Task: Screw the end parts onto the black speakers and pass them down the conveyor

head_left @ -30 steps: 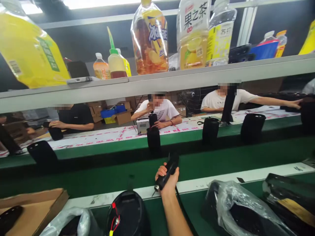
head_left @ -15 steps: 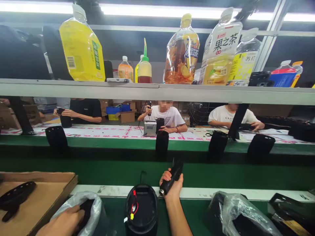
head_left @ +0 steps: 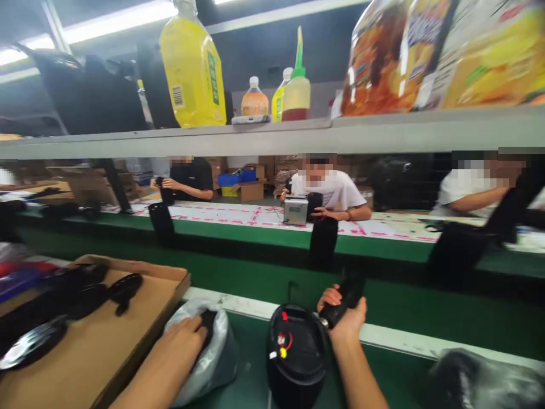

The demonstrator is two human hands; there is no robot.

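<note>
My left hand (head_left: 181, 341) reaches into the mouth of a clear plastic bag (head_left: 223, 346), its fingers curled over a black item (head_left: 208, 325) whose shape is mostly hidden. In front of me stands a black oval housing (head_left: 298, 355), with red wire and small red, white and yellow connectors on its top. Just right of it my right hand (head_left: 347, 318) is closed around a black electric screwdriver (head_left: 351, 292). The tool's metal nose points down and left, close to the housing's upper right edge.
A cardboard tray (head_left: 140, 324) with black parts lies at the left. Another plastic-wrapped black item (head_left: 481, 375) is at the lower right. Beyond the green belt (head_left: 242, 272) several people work. Overhead, a shelf (head_left: 272, 135) carries drink bottles and a green-tipped squeeze bottle (head_left: 297, 94).
The view has swung left, so the scene sits further right and more of the tray shows. My left hand remains at the bag; my right hand still holds the screwdriver beside the housing.
</note>
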